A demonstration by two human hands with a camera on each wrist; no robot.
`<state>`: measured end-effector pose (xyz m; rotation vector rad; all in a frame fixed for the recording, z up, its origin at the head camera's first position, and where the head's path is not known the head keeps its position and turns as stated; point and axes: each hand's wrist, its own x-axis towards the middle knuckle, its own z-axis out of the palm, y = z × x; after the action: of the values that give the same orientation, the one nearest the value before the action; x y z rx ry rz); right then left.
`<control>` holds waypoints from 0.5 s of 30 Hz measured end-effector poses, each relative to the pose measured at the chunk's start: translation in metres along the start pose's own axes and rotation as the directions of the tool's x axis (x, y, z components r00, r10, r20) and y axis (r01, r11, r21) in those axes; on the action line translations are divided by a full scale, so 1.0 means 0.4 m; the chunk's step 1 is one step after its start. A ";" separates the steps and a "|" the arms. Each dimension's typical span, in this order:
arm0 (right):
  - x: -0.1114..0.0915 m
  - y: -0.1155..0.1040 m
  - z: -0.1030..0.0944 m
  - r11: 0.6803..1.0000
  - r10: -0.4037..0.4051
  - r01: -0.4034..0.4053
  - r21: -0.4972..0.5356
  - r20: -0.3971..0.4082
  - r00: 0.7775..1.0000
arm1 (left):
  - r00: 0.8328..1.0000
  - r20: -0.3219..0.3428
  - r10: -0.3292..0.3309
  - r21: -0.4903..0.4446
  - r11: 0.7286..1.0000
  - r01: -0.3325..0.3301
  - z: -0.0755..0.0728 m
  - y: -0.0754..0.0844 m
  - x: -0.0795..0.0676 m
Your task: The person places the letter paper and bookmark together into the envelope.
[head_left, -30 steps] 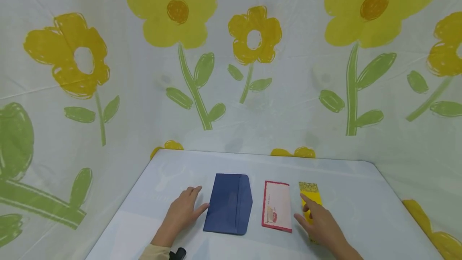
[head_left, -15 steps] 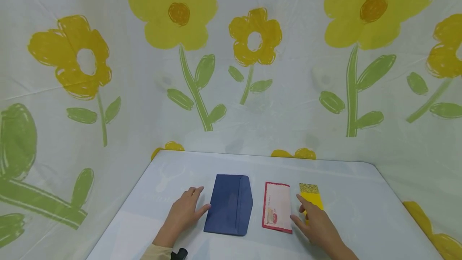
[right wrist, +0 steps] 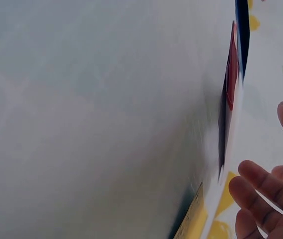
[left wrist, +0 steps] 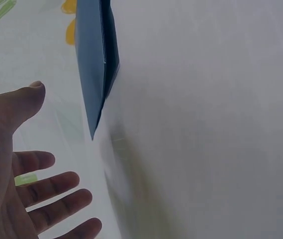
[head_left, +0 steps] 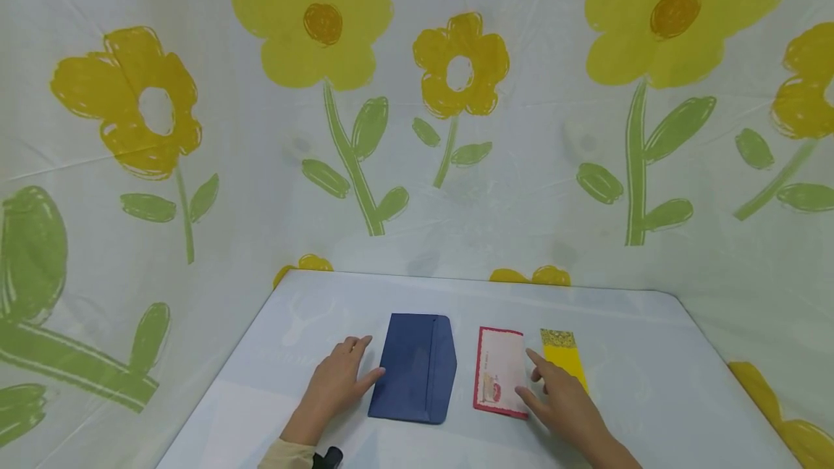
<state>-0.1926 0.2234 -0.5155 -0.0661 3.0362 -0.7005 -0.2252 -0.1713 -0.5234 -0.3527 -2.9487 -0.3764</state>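
Note:
A dark blue envelope (head_left: 405, 371) lies on the table, its pointed flap side facing right. My left hand (head_left: 334, 386) is at its left edge, fingers spread; in the left wrist view a gap shows between the thumb (left wrist: 29, 99) and the envelope (left wrist: 91, 59). Right of the envelope lies a pale pink card (head_left: 502, 364) with a red scalloped border and a small printed picture. Farther right is a yellow paper slip (head_left: 565, 359) with a glittery gold top, its lower part hidden by my right hand (head_left: 568, 405). That hand holds nothing, with thumb and forefinger extended toward the card's right edge.
The white table (head_left: 339, 294) has its far edge against a white curtain (head_left: 521, 208) printed with yellow flowers and green stems. Curtain also stands at both sides. A black device (head_left: 329, 457) is on the left wrist.
My right hand has moved left from over the yellow slip to the card's right edge, uncovering more of the slip. The left hand has shifted slightly right. The papers have stayed in place.

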 end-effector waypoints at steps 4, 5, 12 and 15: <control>0.000 -0.004 0.007 1.000 -0.011 0.011 0.007 -0.009 1.000 | 1.000 0.017 0.000 -0.005 1.000 0.000 0.001 0.006 0.003; 0.000 -0.005 0.009 1.000 -0.013 0.014 0.009 -0.010 1.000 | 1.000 0.022 0.000 -0.004 1.000 0.000 0.001 0.008 0.003; 0.003 -0.017 0.019 1.000 -0.012 0.012 0.007 -0.013 1.000 | 1.000 0.009 0.005 0.010 1.000 -0.005 0.005 0.016 0.008; 0.004 -0.022 0.021 1.000 -0.008 0.008 0.009 -0.008 1.000 | 1.000 0.009 0.021 0.014 1.000 -0.021 0.009 0.020 0.009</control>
<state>-0.1937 0.2117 -0.5193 -0.0749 3.0420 -0.7167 -0.2272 -0.1621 -0.5245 -0.3847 -2.9520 -0.3525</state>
